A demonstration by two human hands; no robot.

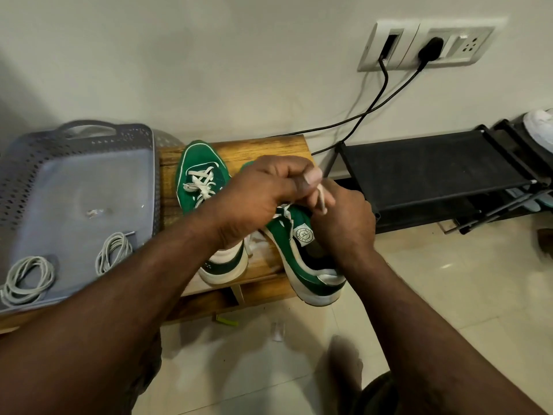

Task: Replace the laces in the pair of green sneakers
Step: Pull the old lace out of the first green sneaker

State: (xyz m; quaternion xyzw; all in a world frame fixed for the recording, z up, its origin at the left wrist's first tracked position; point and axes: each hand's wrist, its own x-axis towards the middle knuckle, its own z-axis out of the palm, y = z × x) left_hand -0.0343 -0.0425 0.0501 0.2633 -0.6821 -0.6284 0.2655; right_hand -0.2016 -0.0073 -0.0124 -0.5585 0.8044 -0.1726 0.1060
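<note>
My L hand (263,193) is curled tight, thumb pinching lace (321,198); R hand (344,220) fingers curl round same lace, both over sneaker (294,260) on bench (269,148).

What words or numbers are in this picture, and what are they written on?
No text here is clear enough to read.
Round white label on the tongue of the green sneaker on the right: tiny marks in a ring, too small and blurred to read.
White marks on the heel of the other green sneaker: too blurred to read.
</note>
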